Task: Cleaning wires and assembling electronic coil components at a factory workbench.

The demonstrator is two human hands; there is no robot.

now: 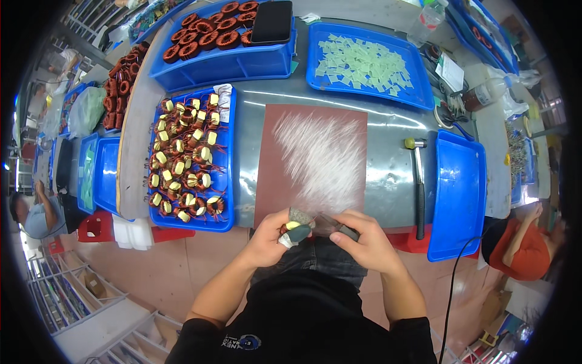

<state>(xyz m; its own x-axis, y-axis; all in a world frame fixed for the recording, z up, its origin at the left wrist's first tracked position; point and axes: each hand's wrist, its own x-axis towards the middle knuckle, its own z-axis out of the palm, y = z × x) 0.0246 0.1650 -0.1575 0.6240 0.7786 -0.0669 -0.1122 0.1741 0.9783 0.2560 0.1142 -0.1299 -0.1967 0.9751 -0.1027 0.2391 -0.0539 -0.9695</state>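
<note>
Both my hands meet at the table's near edge, above my lap. My left hand (270,239) is closed around a small piece with a yellow patch (292,225), largely hidden by the fingers; dark green and grey coverings wrap some of its fingertips. My right hand (368,244) pinches a dark, flat-looking tool (347,232) whose tip is blurred close to the left fingers; its kind is unclear. Just beyond them lies a reddish-brown sheet (276,176) marked with dense white scratches. Copper-wound ring coils with yellow tape (197,180) fill a blue tray (225,212) at the left.
A black-handled hammer (419,188) lies right of the sheet, beside a blue tray (458,194). Pale green pieces (364,64) cover another blue tray (315,45) at the back. A blue bin (224,67) holds bare coils and a black phone (272,22). People sit at both sides.
</note>
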